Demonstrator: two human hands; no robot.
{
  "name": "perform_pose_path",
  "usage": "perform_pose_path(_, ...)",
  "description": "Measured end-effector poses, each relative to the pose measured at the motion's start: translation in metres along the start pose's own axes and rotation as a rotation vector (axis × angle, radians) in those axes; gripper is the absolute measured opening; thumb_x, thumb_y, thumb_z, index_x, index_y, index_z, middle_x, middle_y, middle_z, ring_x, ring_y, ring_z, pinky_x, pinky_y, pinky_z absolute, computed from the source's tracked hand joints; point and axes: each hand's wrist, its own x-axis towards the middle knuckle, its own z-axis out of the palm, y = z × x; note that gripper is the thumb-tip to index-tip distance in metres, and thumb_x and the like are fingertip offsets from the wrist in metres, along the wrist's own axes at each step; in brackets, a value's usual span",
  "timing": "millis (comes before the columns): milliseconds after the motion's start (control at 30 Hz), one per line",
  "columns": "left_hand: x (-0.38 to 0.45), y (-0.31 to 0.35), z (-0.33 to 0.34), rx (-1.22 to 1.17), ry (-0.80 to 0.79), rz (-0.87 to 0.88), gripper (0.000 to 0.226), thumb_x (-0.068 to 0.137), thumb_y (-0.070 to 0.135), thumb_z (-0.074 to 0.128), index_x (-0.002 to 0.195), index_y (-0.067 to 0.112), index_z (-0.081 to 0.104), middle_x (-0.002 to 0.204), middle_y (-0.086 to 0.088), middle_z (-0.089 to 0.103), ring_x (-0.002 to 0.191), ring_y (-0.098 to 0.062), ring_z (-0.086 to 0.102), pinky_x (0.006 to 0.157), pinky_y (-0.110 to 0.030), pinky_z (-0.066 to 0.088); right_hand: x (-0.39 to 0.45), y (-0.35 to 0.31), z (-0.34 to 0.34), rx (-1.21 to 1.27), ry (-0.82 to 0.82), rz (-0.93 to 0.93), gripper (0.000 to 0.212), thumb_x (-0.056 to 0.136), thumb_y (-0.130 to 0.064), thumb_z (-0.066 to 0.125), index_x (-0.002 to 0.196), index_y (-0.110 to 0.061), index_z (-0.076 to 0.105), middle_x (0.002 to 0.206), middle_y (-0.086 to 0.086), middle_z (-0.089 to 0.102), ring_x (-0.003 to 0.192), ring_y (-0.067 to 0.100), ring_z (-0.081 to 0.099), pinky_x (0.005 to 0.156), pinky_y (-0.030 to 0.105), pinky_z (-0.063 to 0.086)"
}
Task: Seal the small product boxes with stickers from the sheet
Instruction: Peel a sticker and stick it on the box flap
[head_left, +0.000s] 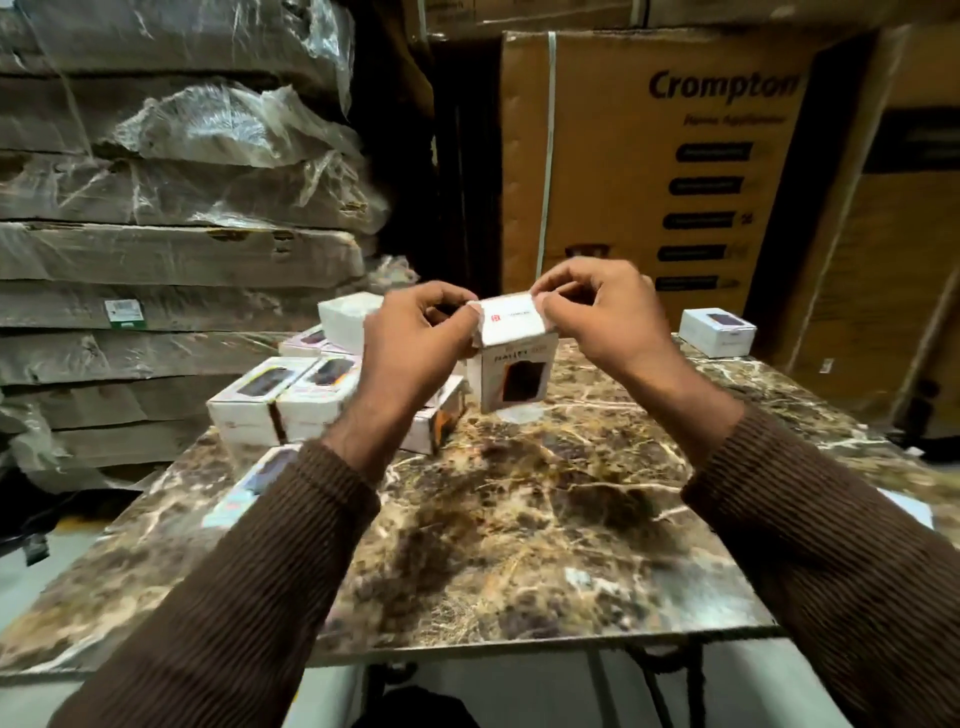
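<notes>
"Crompton" on brown carton (649, 166)

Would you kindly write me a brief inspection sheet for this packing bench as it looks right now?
Surface: marble-patterned tabletop.
Job's things: small white box standing on end at centre; sticker sheet not seen.
Clutter: pile of white boxes at left; lone box far right.
Grippers: left hand and right hand pinch the box's top flap.
Cables: nothing seen.
Surroundings: Crompton carton behind; plastic-wrapped cartons stacked left.
</notes>
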Motion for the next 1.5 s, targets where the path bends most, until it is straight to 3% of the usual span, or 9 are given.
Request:
perform_pose_path(167,-0.006,-0.042,0.068,-0.002,-0.114,-0.132,0.01,0.094,0.017,0.073,0.094,0.02,0.083,0.087,-0.001,0.08,0.081,-0.014,0.077,0.073,-0.037,0.066,-0.013,0.066,-0.019,-0.084,-0.057,0.17,0.009,0.091,-0.022,0.074,0.091,-0.027,0.082,0.089,-0.011,0.076,0.093,0.008,0.07,0.082,0.041,0.063)
perform_pose_path(300,-0.009,-0.068,0.097,-0.086,-0.142,-0.16,0.013,0.099,0.022,0.071,0.104,0.017,0.081,0.099,-0.002,0.08,0.097,-0.02,0.077,0.081,-0.04,0.066,-0.016,0.103,-0.018,-0.041,-0.003,0.202,0.008,0.092,-0.027,0.076,0.095,-0.025,0.083,0.091,-0.013,0.078,0.095,0.01,0.072,0.086,0.045,0.064)
perform_pose_path(567,-0.014,-0.076,0.111,-0.1,-0.106,-0.07,0.022,0.102,0.029,0.068,0.121,0.018,0.076,0.106,0.004,0.079,0.098,-0.007,0.075,0.081,-0.032,0.065,-0.023,0.141,-0.015,0.156,0.043,0.2,0.013,0.099,-0.027,0.07,0.106,-0.025,0.081,0.103,-0.011,0.079,0.102,0.008,0.073,0.088,0.042,0.065)
perform_pose_path(767,-0.02,-0.076,0.104,-0.068,-0.202,-0.033,0.044,0.089,0.057,0.074,0.125,0.033,0.068,0.116,0.007,0.075,0.111,-0.01,0.071,0.091,-0.044,0.063,-0.03,0.131,-0.026,0.26,-0.004,0.2,0.009,0.1,-0.028,0.069,0.102,-0.025,0.078,0.099,-0.007,0.077,0.094,0.009,0.072,0.082,0.035,0.065)
perform_pose_path(867,-0.025,-0.078,0.099,-0.016,-0.273,-0.013,0.05,0.086,0.045,0.085,0.128,0.031,0.061,0.124,0.009,0.069,0.113,-0.008,0.067,0.092,-0.039,0.062,-0.033,0.13,-0.031,0.225,-0.045,0.176,0.007,0.098,-0.028,0.073,0.101,-0.022,0.072,0.101,-0.001,0.074,0.094,0.012,0.07,0.077,0.033,0.061)
perform_pose_path(1033,-0.029,-0.08,0.098,0.035,-0.276,0.054,0.041,0.09,0.025,0.084,0.122,0.028,0.059,0.121,0.008,0.068,0.113,-0.011,0.067,0.093,-0.046,0.062,-0.035,0.132,-0.034,0.235,-0.118,0.163,0.013,0.094,-0.015,0.077,0.103,-0.014,0.068,0.105,0.008,0.07,0.09,0.01,0.066,0.07,0.023,0.059)
perform_pose_path(1133,-0.03,-0.083,0.099,0.042,-0.253,0.054,0.037,0.091,0.023,0.083,0.121,0.029,0.061,0.119,0.008,0.07,0.113,-0.012,0.068,0.095,-0.048,0.061,-0.036,0.136,-0.031,0.195,-0.122,0.135,0.014,0.094,-0.013,0.077,0.104,-0.016,0.068,0.104,0.002,0.068,0.093,0.01,0.066,0.074,0.028,0.062)
perform_pose_path(1333,-0.034,-0.08,0.105,0.077,-0.18,0.109,0.027,0.097,0.025,0.076,0.12,0.023,0.064,0.117,0.012,0.069,0.11,-0.004,0.066,0.094,-0.038,0.062,-0.036,0.141,-0.029,0.174,-0.079,0.107,0.013,0.094,-0.015,0.076,0.104,-0.017,0.068,0.104,0.001,0.069,0.097,0.015,0.068,0.073,0.04,0.065)
perform_pose_path(1500,-0.031,-0.081,0.104,0.017,-0.152,0.058,0.02,0.098,0.031,0.074,0.115,0.026,0.065,0.126,0.01,0.069,0.121,-0.005,0.064,0.098,-0.043,0.061,-0.035,0.143,-0.028,0.155,-0.066,0.077,0.008,0.096,-0.016,0.073,0.102,-0.02,0.069,0.104,0.0,0.071,0.099,0.019,0.07,0.072,0.047,0.066)
